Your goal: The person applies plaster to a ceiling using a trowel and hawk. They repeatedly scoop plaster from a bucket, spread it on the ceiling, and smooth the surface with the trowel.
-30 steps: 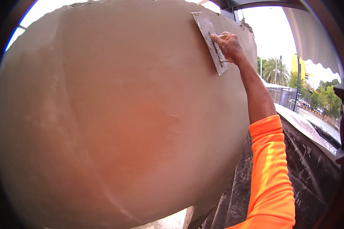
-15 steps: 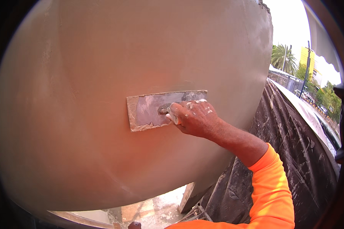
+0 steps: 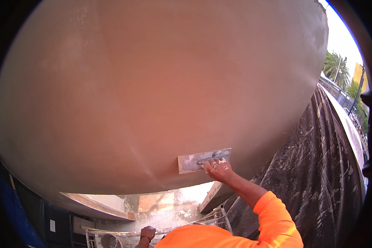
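Observation:
A broad, curved plastered wall (image 3: 169, 91), smooth and greyish-brown, fills most of the view. My right hand (image 3: 218, 169), spotted with pale plaster, is closed around the handle of a rectangular plastering trowel (image 3: 189, 163). The trowel's blade lies against the lower part of the wall, slightly tilted, with plaster crusted along its left end. Low in the view, my left hand (image 3: 148, 232) is closed beside the rail of a scaffold (image 3: 130, 234). What its fingers hold, if anything, is too small to make out.
Dark, plaster-splashed sheeting (image 3: 310, 165) hangs to the right. A bucket-like round container (image 3: 111, 241) stands by the scaffold. Below the wall's bottom edge shows a stained floor (image 3: 157, 206) with a wooden board (image 3: 97, 206). Trees and a fence are beyond at the far right.
My right hand has brought the trowel down the wall toward its lower edge. The view has shifted, showing more of the scaffold, the floor and my left hand.

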Tool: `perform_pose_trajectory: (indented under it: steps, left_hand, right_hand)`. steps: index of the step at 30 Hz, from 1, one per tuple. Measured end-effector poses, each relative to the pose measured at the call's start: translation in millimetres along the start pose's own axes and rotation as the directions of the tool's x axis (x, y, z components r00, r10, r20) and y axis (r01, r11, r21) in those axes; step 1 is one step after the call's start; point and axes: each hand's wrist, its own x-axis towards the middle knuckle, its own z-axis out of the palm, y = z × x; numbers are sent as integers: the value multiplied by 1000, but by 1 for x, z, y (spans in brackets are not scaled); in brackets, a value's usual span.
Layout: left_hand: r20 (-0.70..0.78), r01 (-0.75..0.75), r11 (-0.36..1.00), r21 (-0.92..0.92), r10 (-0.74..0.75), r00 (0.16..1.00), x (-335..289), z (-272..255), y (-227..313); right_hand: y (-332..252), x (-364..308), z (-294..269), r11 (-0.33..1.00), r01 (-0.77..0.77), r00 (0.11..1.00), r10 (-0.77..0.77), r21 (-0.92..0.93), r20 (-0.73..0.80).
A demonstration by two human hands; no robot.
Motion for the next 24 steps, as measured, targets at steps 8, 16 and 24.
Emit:
perform_pose_trajectory:
  steps: [8,16,24]
  left_hand:
    - [-83,12,952,-307,-39,996,-13,47,-27]
    - [71,179,978,-110,-172,982,-7,86,-35]
    - [36,145,982,-126,-141,989,-11,96,-48]
  right_hand:
    - [57,128,-190,967,-147,963,188,208,-193]
    - [181,258,-399,314,-59,854,508,948,-115]
    - [182,241,-374,37,140,830,541,989,-137]
